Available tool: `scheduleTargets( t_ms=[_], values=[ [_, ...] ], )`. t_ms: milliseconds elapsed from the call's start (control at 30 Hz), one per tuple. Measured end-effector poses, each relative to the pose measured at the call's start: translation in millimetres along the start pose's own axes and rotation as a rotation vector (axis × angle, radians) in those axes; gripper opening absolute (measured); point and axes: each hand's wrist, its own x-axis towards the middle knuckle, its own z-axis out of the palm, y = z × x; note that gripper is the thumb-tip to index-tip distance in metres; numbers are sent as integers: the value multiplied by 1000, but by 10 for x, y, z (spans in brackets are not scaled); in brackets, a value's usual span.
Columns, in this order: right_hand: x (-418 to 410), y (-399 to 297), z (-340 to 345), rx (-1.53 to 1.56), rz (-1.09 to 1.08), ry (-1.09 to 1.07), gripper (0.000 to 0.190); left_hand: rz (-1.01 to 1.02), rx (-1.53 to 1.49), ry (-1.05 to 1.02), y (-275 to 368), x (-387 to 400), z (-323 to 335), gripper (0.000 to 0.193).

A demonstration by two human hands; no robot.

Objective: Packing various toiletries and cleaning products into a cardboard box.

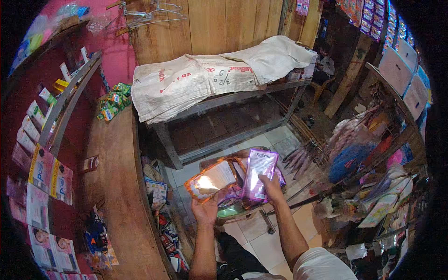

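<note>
An orange-edged plastic pouch [211,180] with a bright glare on its face rests in my left hand [205,209], tilted to the left. My right hand [272,189] grips a purple Kispray pouch [260,171], held nearly upright with its printed back facing up and the thumb on its front. Between and below the two pouches lie more glossy purple packets [231,196] and a green packet [227,210], on a low surface that is mostly hidden. Whether another packet is beneath the purple pouch in my hand cannot be told.
A long wooden counter [115,175] runs along the left, with green packets [115,101] at its far end. Ahead stands a grey bench [224,94] covered by white woven sacks [210,75]. Crowded goods [357,150] fill the right side. A person [325,64] sits at the back right.
</note>
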Motion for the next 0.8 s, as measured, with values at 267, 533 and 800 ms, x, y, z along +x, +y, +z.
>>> scheduleTargets(
  t_ms=[267, 533, 800],
  values=[
    [818, 206, -874, -429, -77, -165, 40, -32, 140, 236, -538, 65, -238, 49],
    [1149, 194, -928, -1017, -179, -229, 69, -44, 919, 468, -503, 218, -147, 66],
    [918, 82, -759, -1532, -436, -88, 57, 112, 2745, 354, -252, 178, 99, 92]
  ],
)
